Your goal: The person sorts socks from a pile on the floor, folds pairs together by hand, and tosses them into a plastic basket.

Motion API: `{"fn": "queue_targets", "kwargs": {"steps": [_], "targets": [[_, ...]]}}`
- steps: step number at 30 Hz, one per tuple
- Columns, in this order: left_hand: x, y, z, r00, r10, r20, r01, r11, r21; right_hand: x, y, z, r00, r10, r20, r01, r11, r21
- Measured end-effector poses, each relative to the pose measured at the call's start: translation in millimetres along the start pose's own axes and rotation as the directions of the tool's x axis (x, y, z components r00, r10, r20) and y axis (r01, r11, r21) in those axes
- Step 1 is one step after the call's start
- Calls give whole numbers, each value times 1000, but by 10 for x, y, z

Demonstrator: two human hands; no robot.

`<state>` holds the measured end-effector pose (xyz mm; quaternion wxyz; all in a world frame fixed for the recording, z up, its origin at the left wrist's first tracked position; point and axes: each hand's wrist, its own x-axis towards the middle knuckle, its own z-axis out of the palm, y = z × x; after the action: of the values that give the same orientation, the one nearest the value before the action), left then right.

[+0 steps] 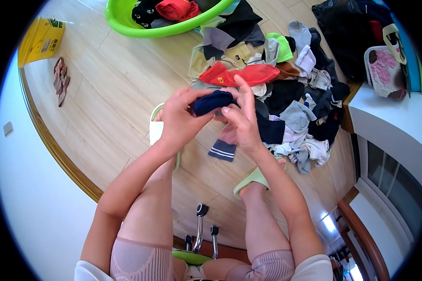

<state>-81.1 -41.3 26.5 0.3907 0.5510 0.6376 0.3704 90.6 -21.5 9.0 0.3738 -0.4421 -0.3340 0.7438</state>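
My left hand (pixel 183 112) grips a rolled-up navy sock (pixel 212 102), fingers on top and thumb below. At the roll's right end is my right hand (pixel 244 119), with thumb and index finger spread apart; I cannot tell whether its other fingertips touch the roll. Below the hands, a pink and grey sock with white stripes (pixel 222 149) lies on the floor. A red sock (pixel 248 75) with a yellow mark lies just beyond them, on a spread of many loose socks (pixel 297 117).
A green tub (pixel 169 33) with dark and red clothes stands at the top. At left are a yellow box (pixel 42 41) and a patterned cloth (pixel 61 82). Bags (pixel 384 70) sit at right by a white ledge (pixel 384 114). Chair legs (pixel 200 229) show below, between my legs.
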Motion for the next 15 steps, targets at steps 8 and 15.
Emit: {"fn": "queue_targets", "kwargs": {"steps": [8,15], "targets": [[-11,-203,8,992,122,6,-119,976,-184,59,-34,-122,934,-311,175,352,885,-305],[-43,-328,35,945,294,-144,-314,937,-150,2,-117,-84,889,-407,212,457,822,-340]]}}
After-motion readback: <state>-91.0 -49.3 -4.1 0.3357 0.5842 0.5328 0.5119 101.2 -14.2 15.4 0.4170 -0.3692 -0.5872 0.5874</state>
